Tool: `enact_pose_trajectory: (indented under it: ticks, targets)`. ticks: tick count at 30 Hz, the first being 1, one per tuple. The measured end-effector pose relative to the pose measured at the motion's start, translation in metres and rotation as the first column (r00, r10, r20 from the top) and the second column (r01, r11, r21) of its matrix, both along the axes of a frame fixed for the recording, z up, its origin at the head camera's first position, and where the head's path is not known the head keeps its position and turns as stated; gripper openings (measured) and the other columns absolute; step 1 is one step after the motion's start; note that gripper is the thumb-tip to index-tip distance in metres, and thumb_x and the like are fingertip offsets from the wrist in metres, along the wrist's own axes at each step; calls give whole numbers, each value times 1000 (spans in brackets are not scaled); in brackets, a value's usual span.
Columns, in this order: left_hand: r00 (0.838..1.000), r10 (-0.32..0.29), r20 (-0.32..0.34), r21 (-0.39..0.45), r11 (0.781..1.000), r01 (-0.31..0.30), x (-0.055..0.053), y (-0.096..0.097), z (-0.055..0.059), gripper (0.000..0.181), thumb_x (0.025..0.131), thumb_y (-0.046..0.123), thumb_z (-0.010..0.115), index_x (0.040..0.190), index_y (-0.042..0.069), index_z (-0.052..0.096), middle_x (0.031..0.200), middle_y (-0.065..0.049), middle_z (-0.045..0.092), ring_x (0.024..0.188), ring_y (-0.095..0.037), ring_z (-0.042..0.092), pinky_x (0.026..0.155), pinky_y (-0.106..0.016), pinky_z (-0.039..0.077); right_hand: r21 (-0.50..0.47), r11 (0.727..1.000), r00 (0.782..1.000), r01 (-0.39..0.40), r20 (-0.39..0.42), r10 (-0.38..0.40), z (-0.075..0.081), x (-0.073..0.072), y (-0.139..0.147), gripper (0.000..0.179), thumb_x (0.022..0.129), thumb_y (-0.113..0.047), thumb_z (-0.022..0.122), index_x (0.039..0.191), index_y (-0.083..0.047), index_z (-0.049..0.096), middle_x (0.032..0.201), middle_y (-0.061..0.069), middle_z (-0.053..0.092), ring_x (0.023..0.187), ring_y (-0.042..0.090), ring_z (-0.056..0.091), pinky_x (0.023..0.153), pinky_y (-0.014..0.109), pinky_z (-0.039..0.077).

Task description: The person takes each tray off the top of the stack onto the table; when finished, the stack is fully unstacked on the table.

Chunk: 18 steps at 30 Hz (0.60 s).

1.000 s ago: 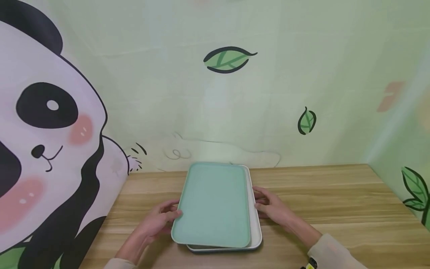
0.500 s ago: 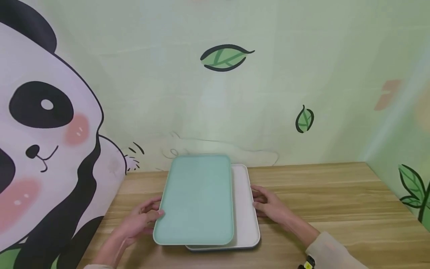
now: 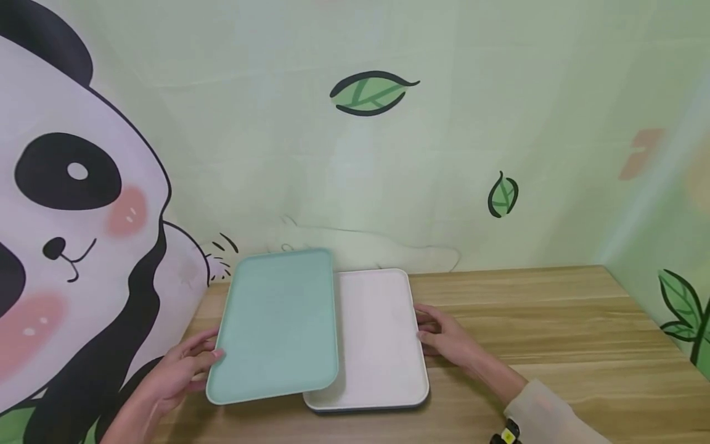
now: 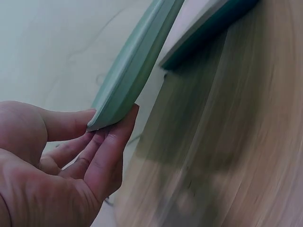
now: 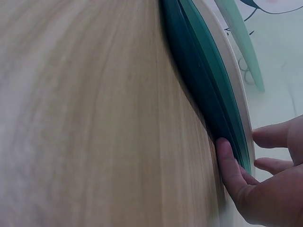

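A light green tray (image 3: pixel 277 327) is held up at its left edge by my left hand (image 3: pixel 180 370). In the left wrist view, the thumb (image 4: pixel 71 124) presses the rim and the other fingers bend beneath it. The tray is tilted and overlaps the left side of a white tray (image 3: pixel 377 339). The white one tops a stack on the table; the right wrist view shows a teal tray (image 5: pixel 213 71) and a dark blue tray (image 5: pixel 189 78) below it. Against the stack's right side, my right hand (image 3: pixel 446 336) rests its fingertips.
The stack stands on a wood-grain table (image 3: pixel 527 320). Behind it hangs a pale green backdrop (image 3: pixel 266 154) with leaf prints, and a large printed panda (image 3: pixel 72 246) is at the left. The table continues to the right of the stack.
My left hand has drawn the light green tray leftward off the stack and tilted it, baring most of the white tray. My right hand has stayed at the stack's right side.
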State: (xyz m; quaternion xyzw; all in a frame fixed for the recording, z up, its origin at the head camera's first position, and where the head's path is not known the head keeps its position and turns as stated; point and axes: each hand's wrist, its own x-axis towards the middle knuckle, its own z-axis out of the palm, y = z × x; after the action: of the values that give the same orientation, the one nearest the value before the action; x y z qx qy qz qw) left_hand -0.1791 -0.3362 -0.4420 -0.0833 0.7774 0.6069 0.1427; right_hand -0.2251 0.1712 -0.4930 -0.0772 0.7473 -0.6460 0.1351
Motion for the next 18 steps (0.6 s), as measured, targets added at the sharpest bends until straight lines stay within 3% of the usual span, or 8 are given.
enact_pose_trajectory:
  ticks: [9,18]
  targets:
    - [999,19,33,-42,999,-17,-2,-36,-7,70,109,15,58,166,0,21,142,-21,49,106,-22,66,87,-48,62,-10,1000,1000,-5,5,5,-1,-1,1,61,105,5,55,161,3,34,150,31,48,129,37,56,93,43,61]
    - [993,70,92,-97,993,-61,-2,-58,-18,73,109,19,60,166,-3,21,154,-34,38,107,-20,68,87,-51,62,1,1000,1000,13,7,-13,-3,-3,2,61,104,6,57,161,1,37,147,27,51,124,33,58,91,42,62]
